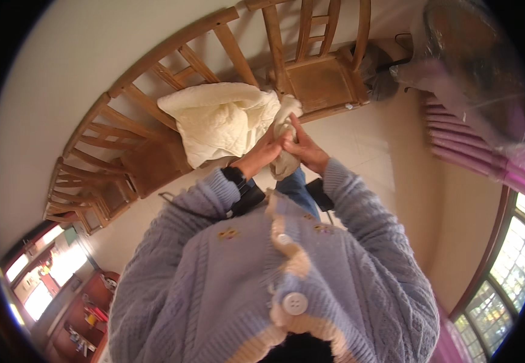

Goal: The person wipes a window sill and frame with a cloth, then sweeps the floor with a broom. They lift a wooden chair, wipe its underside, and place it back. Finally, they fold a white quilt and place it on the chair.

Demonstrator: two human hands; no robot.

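Both hands grip a bunched grey-beige cloth [285, 165] in front of my body. My left hand [266, 152], with a dark band on its wrist, closes around the cloth from one side. My right hand [307, 149] presses on it from the other, its thumb near the left one. One crumpled end of the cloth pokes up beyond the fingers, and the other hangs below them. Just past my left hand, a cream quilted textile [226, 120] lies heaped over a wooden chair seat.
Wooden chairs with slatted backs line the wall, including one with a bare seat [319, 84] ahead. At the right hang a pink curtain [462, 140] and a clear plastic cover [485, 90], near a window [494, 272]. Red-brown shelving [81, 317] holds small items at lower left.
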